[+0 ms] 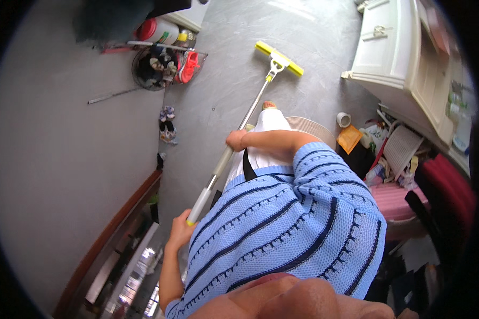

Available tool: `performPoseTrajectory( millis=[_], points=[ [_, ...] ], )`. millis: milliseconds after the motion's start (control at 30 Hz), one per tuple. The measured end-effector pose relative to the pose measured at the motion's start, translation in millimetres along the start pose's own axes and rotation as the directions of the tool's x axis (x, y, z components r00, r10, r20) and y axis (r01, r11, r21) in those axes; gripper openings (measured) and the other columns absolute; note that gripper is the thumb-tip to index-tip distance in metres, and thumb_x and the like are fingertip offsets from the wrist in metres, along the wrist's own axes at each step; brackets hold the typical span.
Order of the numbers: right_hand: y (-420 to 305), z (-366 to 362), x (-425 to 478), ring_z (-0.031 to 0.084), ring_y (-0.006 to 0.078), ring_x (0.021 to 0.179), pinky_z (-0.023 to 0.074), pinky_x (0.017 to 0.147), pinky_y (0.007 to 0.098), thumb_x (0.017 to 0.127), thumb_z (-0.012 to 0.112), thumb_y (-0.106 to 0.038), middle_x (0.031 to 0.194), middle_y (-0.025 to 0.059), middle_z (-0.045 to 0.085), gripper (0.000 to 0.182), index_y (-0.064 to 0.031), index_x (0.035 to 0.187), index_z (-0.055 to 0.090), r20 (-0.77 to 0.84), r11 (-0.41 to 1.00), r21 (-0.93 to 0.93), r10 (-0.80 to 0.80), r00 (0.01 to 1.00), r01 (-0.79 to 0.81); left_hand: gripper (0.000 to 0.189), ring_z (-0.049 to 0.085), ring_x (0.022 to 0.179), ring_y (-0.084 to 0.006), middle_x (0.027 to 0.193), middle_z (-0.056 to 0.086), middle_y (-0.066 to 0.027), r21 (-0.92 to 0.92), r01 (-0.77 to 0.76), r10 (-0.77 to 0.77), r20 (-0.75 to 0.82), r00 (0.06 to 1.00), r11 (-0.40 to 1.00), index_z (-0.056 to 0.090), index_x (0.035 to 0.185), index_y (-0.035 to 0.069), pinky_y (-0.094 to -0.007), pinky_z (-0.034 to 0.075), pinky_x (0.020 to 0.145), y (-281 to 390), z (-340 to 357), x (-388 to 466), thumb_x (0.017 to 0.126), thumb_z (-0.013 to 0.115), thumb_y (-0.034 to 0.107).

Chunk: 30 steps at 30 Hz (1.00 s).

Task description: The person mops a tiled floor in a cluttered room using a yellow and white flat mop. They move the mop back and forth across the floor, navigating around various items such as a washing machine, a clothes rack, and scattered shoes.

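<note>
A sponge mop with a yellow head [281, 60] and a white bracket lies angled across the grey floor ahead of me. Its metal pole [254, 101] slants back down towards my left side. My right hand [236, 140] is wrapped around the pole at its grey sleeve, in front of my white trousers. Lower down, my left hand [181, 230] holds the top end of the white handle [199, 205], beside my blue striped knit top. The fingers of my left hand are partly hidden. One sandalled foot [269, 105] shows beside the pole.
Against the left wall stand a wire basket [137, 73], red shoes [189, 65] and small shoes [167, 113]. To the right are a white cabinet [377, 52], a paper roll [343, 119], an orange packet [349, 138], a woven mat [313, 129] and a pink stool [399, 199].
</note>
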State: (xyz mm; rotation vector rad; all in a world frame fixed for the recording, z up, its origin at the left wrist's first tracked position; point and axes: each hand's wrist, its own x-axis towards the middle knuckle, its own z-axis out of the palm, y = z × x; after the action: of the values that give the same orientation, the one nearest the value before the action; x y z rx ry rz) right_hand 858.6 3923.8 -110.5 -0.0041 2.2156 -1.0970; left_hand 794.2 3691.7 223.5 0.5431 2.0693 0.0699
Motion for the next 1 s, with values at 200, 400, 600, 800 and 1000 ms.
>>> performPoseTrajectory(
  millis=[200,400,600,800,1000],
  points=[
    [128,-24,-87,0.058,0.0298,0.101,0.0519,0.079,0.0414,0.074,0.064,-0.022,0.096,0.0091,0.064,0.020,-0.0166,0.092,0.068,-0.198,0.957,0.063,0.289,0.937,-0.282,0.036,0.062,0.085,-0.0410,0.085,0.063,-0.0254,0.047,-0.122,0.115,0.137,0.984,0.991,0.055,0.105,0.004,-0.0417,0.049,0.070,90,37,95,0.073,0.067,0.016],
    [139,6,-90,0.056,0.0307,0.099,0.0507,0.080,0.0406,0.071,0.065,-0.020,0.092,0.0087,0.065,0.021,-0.0151,0.091,0.068,-0.394,0.939,0.228,0.331,0.857,-0.258,0.036,0.060,0.085,-0.0437,0.085,0.061,-0.0276,0.190,-0.279,0.238,0.215,0.947,0.941,0.053,0.107,0.005,-0.0431,0.048,0.069,104,8,118,0.075,0.066,0.015],
    [43,24,-48,0.059,0.0340,0.097,0.0518,0.077,0.0440,0.069,0.066,-0.019,0.092,0.0122,0.065,0.024,-0.0127,0.092,0.068,-0.347,0.947,0.291,0.235,0.908,-0.133,0.029,0.063,0.074,-0.0294,0.082,0.064,-0.0214,0.276,-0.103,0.058,0.165,0.985,0.956,0.057,0.104,0.005,-0.0339,0.047,0.068,83,-54,70,0.078,0.067,0.015],
    [10,-1,-41,0.063,0.0322,0.092,0.0519,0.075,0.0446,0.069,0.065,-0.017,0.091,0.0138,0.066,0.024,-0.0109,0.092,0.068,-0.281,0.957,0.289,0.075,0.957,0.009,0.029,0.057,0.076,-0.0108,0.079,0.065,-0.0089,0.316,-0.022,-0.025,0.145,0.989,0.949,0.063,0.100,0.003,-0.0294,0.047,0.071,95,-91,49,0.077,0.070,0.017],
    [44,21,-65,0.063,0.0313,0.093,0.0519,0.074,0.0442,0.070,0.063,-0.017,0.092,0.0127,0.066,0.022,-0.0114,0.090,0.069,-0.248,0.927,0.329,0.267,0.931,-0.178,0.031,0.059,0.077,-0.0140,0.083,0.066,-0.0133,0.227,-0.042,-0.002,0.190,0.982,0.973,0.062,0.106,0.004,-0.0291,0.047,0.072,80,-62,87,0.078,0.066,0.017]
  ],
)
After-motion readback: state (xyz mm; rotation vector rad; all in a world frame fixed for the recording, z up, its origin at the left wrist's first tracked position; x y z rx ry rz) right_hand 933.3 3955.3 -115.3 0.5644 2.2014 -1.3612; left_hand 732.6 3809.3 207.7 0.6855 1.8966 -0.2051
